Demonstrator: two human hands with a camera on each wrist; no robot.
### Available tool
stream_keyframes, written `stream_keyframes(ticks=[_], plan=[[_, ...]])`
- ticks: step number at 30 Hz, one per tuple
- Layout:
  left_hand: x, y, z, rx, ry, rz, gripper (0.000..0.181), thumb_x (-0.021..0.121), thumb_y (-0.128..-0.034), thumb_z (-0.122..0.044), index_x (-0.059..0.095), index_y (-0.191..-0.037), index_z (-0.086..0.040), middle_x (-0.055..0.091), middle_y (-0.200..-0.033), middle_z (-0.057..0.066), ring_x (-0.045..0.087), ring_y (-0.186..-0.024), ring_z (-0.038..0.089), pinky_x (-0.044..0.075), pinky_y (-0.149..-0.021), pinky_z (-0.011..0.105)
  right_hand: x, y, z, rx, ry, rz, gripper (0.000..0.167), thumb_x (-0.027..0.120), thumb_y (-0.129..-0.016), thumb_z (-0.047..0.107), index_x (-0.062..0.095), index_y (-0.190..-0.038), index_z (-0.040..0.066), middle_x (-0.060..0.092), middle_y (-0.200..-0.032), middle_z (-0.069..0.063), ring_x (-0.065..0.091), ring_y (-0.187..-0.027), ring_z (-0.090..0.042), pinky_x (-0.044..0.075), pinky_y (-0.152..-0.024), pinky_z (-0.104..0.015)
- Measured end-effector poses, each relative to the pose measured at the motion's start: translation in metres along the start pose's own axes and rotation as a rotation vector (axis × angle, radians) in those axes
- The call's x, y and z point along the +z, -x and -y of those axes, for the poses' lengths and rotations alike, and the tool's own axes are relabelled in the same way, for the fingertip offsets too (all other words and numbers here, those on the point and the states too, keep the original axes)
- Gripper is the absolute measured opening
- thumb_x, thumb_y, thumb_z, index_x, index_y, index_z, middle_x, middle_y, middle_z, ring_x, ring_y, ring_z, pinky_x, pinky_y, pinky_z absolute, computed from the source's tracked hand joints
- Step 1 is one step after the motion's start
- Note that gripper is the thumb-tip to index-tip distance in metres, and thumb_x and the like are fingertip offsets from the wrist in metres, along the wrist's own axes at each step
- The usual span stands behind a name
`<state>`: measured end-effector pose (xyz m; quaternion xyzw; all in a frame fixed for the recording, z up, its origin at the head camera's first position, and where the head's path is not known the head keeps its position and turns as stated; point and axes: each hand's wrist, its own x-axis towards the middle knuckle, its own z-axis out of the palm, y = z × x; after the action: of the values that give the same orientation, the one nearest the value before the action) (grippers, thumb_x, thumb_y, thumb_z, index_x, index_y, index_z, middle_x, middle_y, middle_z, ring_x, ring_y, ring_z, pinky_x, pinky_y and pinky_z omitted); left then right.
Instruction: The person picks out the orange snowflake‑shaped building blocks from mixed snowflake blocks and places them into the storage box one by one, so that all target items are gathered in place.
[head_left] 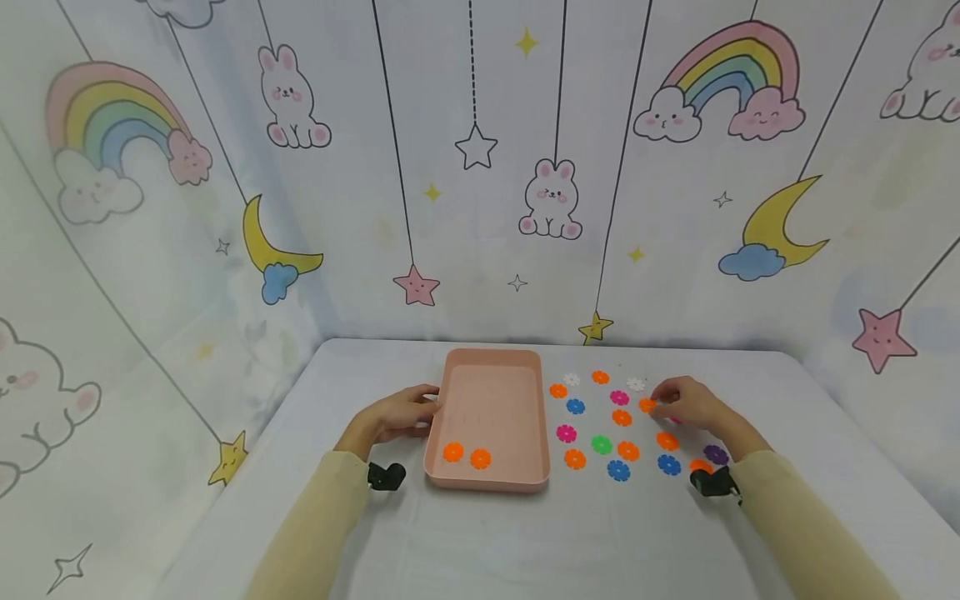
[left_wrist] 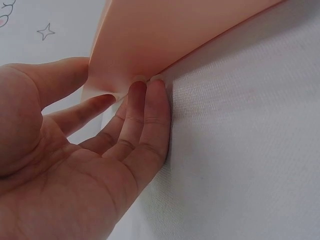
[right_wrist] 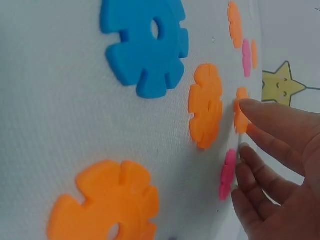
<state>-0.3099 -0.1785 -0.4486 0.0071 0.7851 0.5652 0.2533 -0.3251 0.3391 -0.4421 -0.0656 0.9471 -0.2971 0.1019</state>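
At the left long side of a pink tray (head_left: 495,400), my left hand (head_left: 401,411) grips the wall. In the left wrist view the thumb lies at the tray's rim, and the fingertips (left_wrist: 156,87) touch low on its side. Two orange snowflake discs (head_left: 467,456) lie inside, near the front. My right hand (head_left: 686,402) pinches another orange snowflake disc (right_wrist: 241,110) between thumb and index finger, among the scattered pieces to the right. Close under its other fingers is a pink snowflake disc (right_wrist: 228,175), partly hidden by the hand in the head view.
Right of the tray, several loose snowflake discs lie spread on the white cloth, among them a green one (head_left: 602,445), a blue one (head_left: 618,471), a white one (head_left: 572,379) and a purple one (head_left: 716,454). A patterned curtain (head_left: 480,208) hangs behind the table.
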Motion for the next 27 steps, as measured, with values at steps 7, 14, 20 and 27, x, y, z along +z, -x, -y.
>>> stream_keyframes(ticks=[7, 14, 20, 27], plan=[[0.001, 0.0, 0.0, 0.003, 0.003, 0.006, 0.056, 0.057, -0.1061, -0.019, 0.037, -0.156, -0.008, 0.048, -0.148, 0.02, 0.062, -0.116, 0.025, 0.053, -0.104, 0.047, 0.002, 0.002, 0.0, -0.043, 0.01, -0.054, 0.033, 0.074, -0.092, 0.016, 0.063, -0.115, -0.005, 0.066, -0.106, -0.016, 0.06, -0.096, -0.029, 0.058, -0.09, -0.05], [0.0, 0.0, 0.0, 0.007, 0.004, 0.014, 0.055, 0.057, -0.1057, -0.018, 0.037, -0.156, -0.007, 0.049, -0.145, 0.02, 0.062, -0.115, 0.026, 0.053, -0.104, 0.047, 0.003, 0.005, 0.005, -0.107, -0.021, -0.079, 0.024, 0.07, -0.095, 0.012, 0.065, -0.113, -0.003, 0.067, -0.102, -0.013, 0.06, -0.092, -0.026, 0.06, -0.084, -0.042], [0.0, -0.001, 0.0, 0.0, 0.013, 0.008, 0.055, 0.058, -0.1051, -0.018, 0.038, -0.156, -0.009, 0.051, -0.144, 0.018, 0.063, -0.112, 0.025, 0.053, -0.104, 0.047, 0.005, 0.006, 0.011, -0.123, -0.045, -0.089, 0.024, 0.07, -0.097, 0.015, 0.066, -0.114, -0.002, 0.068, -0.103, -0.014, 0.062, -0.094, -0.027, 0.061, -0.082, -0.037], [-0.001, -0.001, -0.001, 0.0, 0.007, 0.01, 0.056, 0.059, -0.105, -0.019, 0.038, -0.155, -0.008, 0.051, -0.143, 0.019, 0.062, -0.112, 0.025, 0.053, -0.104, 0.048, 0.008, 0.007, 0.028, -0.175, -0.077, -0.099, 0.023, 0.07, -0.098, 0.019, 0.068, -0.114, 0.001, 0.07, -0.106, -0.01, 0.065, -0.1, -0.028, 0.06, -0.089, -0.043]])
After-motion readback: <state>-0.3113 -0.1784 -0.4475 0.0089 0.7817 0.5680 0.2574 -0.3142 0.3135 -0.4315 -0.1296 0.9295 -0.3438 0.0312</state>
